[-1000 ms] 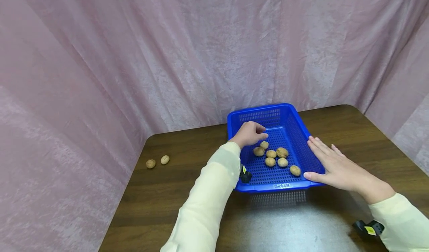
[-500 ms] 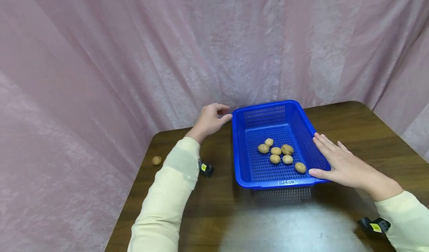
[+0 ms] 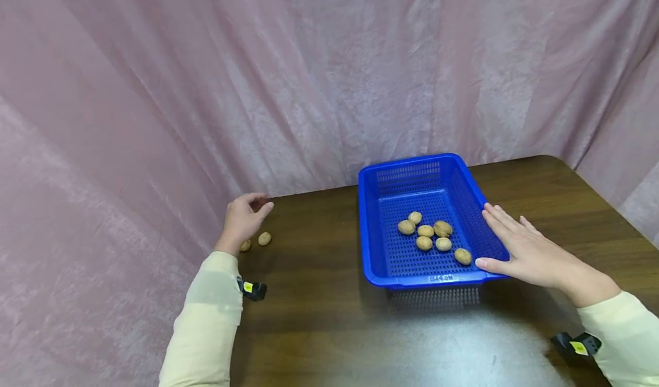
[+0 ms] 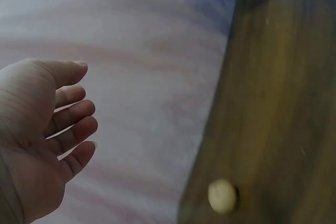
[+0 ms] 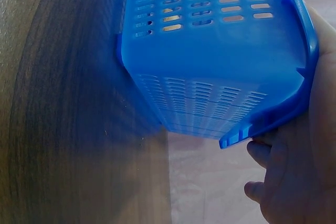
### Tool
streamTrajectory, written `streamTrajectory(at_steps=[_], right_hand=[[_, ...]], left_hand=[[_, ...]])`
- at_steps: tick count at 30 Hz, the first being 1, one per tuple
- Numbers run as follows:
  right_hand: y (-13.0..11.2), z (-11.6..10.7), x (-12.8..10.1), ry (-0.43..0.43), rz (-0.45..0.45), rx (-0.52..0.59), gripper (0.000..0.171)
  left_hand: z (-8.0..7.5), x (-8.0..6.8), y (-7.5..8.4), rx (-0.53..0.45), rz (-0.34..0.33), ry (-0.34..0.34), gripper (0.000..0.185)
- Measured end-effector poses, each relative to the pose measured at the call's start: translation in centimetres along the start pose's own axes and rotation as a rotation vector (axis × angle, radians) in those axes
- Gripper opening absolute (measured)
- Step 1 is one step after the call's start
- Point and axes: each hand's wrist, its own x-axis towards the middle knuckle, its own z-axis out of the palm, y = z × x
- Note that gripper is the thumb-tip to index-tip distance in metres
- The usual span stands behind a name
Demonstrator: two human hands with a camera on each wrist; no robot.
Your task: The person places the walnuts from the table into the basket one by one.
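Note:
My left hand point(image 3: 242, 218) hovers over the left part of the table with its fingers loosely bent and nothing in them. Just below it are two walnuts: one walnut point(image 3: 265, 239) in plain sight, and another walnut point(image 3: 245, 246) partly hidden by the wrist. A single walnut point(image 4: 222, 196) shows on the wood in the left wrist view. My right hand point(image 3: 530, 255) rests along the right rim of a blue plastic basket point(image 3: 364, 232), fingers straight, thumb at the front corner. Several walnuts point(image 3: 424, 243) lie on the basket's perforated floor.
The dark brown wooden table point(image 3: 309, 318) runs back to a pink curtain point(image 3: 319, 90) that hangs behind it and along the left side. A black wrist camera point(image 3: 252, 289) sits on the left sleeve, another camera point(image 3: 576, 344) on the right.
My left hand has left the basket empty and travelled left to above the two loose walnuts. The right hand has stayed on the basket rim. The head view has shifted slightly.

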Motion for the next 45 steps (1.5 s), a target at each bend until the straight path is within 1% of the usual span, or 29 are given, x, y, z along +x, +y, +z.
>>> streamTrajectory(at_steps=[6, 10, 13, 16, 18, 20, 25, 27, 33, 35, 37, 45], right_hand=[[0.2, 0.1, 0.1, -0.004, 0.002, 0.000, 0.098], [0.3, 0.2, 0.1, -0.003, -0.003, -0.004, 0.098], [0.3, 0.2, 0.1, 0.002, -0.008, -0.010, 0.098], [0.3, 0.1, 0.0, 0.007, -0.013, -0.015, 0.098], [0.3, 0.1, 0.0, 0.009, -0.014, -0.014, 0.098], [0.3, 0.1, 0.0, 0.011, -0.015, -0.012, 0.097], [0.2, 0.0, 0.2, 0.011, -0.008, -0.005, 0.097], [0.1, 0.0, 0.2, 0.007, -0.004, -0.006, 0.097], [0.0, -0.1, 0.2, -0.011, 0.002, -0.005, 0.098], [-0.1, 0.0, 0.2, -0.013, 0.003, -0.005, 0.098], [-0.1, 0.1, 0.2, -0.013, 0.004, -0.005, 0.098], [0.1, 0.1, 0.0, -0.001, 0.005, -0.013, 0.098]], left_hand=[[0.1, -2.1, -4.8, -0.015, -0.108, 0.058, 0.039], [0.7, -3.4, -7.7, 0.011, -0.168, 0.082, 0.042], [1.5, -4.1, -9.8, 0.052, -0.211, 0.076, 0.045], [2.6, -4.6, -11.6, 0.077, -0.246, 0.054, 0.049], [3.4, -4.8, -12.5, 0.081, -0.257, 0.052, 0.051], [4.1, -5.0, -13.2, 0.075, -0.263, 0.065, 0.053], [5.2, -5.2, -14.4, 0.068, -0.311, 0.115, 0.059], [5.5, -5.1, -14.6, 0.067, -0.331, 0.112, 0.061], [5.9, -5.0, -15.6, 0.069, -0.367, 0.069, 0.065], [6.1, -5.0, -15.8, 0.075, -0.370, 0.065, 0.065], [6.3, -4.9, -16.0, 0.083, -0.359, 0.070, 0.063], [6.9, -5.6, -15.7, 0.093, -0.356, 0.074, 0.054]])
